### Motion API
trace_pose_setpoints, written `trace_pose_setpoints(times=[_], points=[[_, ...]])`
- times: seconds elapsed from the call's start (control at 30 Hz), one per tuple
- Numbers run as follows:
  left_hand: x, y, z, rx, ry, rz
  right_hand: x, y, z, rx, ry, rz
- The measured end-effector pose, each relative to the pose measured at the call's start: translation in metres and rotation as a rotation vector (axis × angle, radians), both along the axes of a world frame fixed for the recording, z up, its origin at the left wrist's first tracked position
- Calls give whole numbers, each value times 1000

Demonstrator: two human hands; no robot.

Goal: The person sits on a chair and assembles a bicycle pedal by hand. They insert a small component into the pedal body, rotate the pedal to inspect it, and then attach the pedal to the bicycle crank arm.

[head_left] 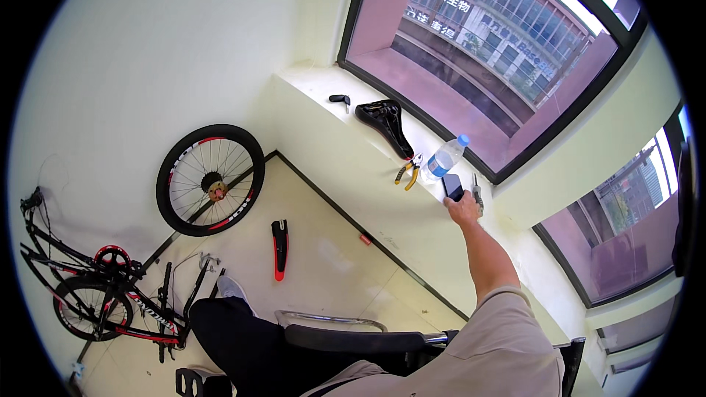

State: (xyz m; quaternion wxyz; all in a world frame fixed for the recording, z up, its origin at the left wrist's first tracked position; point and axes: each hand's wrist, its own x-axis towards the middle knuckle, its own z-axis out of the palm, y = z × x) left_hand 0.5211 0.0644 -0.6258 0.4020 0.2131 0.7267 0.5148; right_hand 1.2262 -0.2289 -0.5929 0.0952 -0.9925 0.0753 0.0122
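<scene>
My right hand (pixel 463 209) reaches out to the white window sill. Its fingers are closed at the near end of a dark smartphone (pixel 452 187), which lies on or just above the sill. Beside that hand, on its right, is a screwdriver (pixel 477 197) with a grey handle. A clear water bottle (pixel 446 157) with a blue cap and label stands just beyond the phone. Pliers (pixel 410 171) with yellow and black handles lie left of the bottle. My left hand does not show.
Farther along the sill are a black bicycle saddle (pixel 386 126) and a small black tool (pixel 340 100). A bicycle wheel (pixel 212 181) leans against the wall. A black and red fender (pixel 279 250) lies on the floor, and a bike frame (pixel 147 312) stands left. A chair armrest (pixel 353 339) is beside me.
</scene>
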Motion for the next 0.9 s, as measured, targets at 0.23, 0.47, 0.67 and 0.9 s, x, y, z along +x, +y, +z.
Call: trace_pose_setpoints(times=[0.23,0.47,0.67,0.9], points=[[1,0,-1,-10,-54,1,4,6,-1,18,-69,-29],[-6,2,-9,-42,-23,13,13,1,-10,34,-179,1],[-3,2,-6,-48,38,-7,23,-10,-31,70,-275,88],[3,4,-3,-49,87,-55,15,-4,-28,122,-299,91]])
